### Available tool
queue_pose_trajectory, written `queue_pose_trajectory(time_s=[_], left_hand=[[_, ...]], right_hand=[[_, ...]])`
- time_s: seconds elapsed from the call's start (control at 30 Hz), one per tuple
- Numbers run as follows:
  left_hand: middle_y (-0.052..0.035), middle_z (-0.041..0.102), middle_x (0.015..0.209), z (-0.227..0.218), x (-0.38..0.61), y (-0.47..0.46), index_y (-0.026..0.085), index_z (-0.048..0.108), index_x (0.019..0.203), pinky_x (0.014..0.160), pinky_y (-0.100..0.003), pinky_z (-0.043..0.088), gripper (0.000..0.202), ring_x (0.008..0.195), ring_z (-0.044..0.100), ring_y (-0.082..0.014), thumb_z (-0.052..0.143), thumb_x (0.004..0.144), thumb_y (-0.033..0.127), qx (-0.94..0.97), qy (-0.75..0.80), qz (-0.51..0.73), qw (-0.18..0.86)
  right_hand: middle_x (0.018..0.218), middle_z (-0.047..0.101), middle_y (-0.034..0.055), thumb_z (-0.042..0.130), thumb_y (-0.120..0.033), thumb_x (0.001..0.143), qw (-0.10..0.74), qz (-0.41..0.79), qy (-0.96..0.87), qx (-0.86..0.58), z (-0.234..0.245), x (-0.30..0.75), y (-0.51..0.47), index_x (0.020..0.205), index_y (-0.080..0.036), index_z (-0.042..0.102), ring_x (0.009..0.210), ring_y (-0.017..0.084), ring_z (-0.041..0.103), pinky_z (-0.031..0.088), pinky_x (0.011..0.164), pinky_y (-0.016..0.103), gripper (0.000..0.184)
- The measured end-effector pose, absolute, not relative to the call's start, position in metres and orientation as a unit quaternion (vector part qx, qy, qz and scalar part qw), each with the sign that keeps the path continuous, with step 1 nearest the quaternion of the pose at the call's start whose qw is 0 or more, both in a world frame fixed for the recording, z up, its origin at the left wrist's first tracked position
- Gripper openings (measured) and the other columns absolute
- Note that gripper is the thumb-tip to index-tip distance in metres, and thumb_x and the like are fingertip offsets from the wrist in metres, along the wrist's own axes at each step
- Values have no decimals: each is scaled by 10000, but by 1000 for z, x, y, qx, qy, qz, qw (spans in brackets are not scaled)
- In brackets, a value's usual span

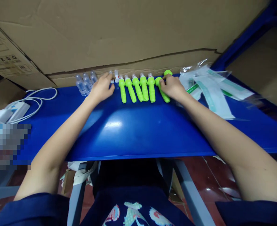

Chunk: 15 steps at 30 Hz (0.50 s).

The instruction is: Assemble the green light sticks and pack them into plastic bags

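Observation:
Several lime-green ribbed tubes (136,89) with clear tips lie side by side near the back of the blue table. At the right end of this row, my right hand (174,86) has its fingers closed on another lime-green tube (166,95). A round green end (167,72) shows just behind those fingers. My left hand (103,88) rests left of the row, thumb apart from the fingers. Its fingertips are beside small clear caps (116,76), one partly covered by them. Clear plastic vials (81,86) stand in a cluster left of that hand.
Clear-and-white packets (213,91) with green print are piled at the right. White adapters (18,111) and a looped white cable (40,102) lie at the left. A cardboard wall (129,34) rises behind the blue table (138,135).

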<state>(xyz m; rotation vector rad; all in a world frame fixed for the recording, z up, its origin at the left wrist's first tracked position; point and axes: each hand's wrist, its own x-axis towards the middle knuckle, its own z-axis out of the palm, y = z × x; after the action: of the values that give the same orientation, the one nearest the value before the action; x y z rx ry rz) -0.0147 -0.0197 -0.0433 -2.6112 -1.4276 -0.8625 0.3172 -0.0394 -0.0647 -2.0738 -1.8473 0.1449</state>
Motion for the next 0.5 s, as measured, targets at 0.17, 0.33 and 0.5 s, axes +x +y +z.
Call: queue_pose_trajectory(time_s=[0.17,0.33,0.5], left_hand=[[-233,560,1448,-76,-16,53,158,595,1299,1232,-647,351,488,1408,500,-432,650,815,179,-819,-468,-329,40],[-223,542,1479,-89,-22,73,176,554,1420,1227,-662,339,606,1425,475,-437,656,824,213,-810,-477,-340,44],[-180,567,1402,-84,-19,79,209,639,1151,1181,-585,416,296,1351,528,-385,703,863,236,-812,-465,-352,25]], right_hand=[[1301,685,273,397,-391,1098,161,55,-657,-734,-69,315,-42,1334,-53,638,1281,408,651,510,1075,521,478],[1267,706,277,497,-472,1080,119,61,-669,-731,-62,314,-43,1226,-62,684,1239,409,679,525,1083,501,474],[1179,735,272,560,-407,1054,103,58,-660,-742,-62,317,-40,1135,-46,710,1184,400,701,546,1063,481,399]])
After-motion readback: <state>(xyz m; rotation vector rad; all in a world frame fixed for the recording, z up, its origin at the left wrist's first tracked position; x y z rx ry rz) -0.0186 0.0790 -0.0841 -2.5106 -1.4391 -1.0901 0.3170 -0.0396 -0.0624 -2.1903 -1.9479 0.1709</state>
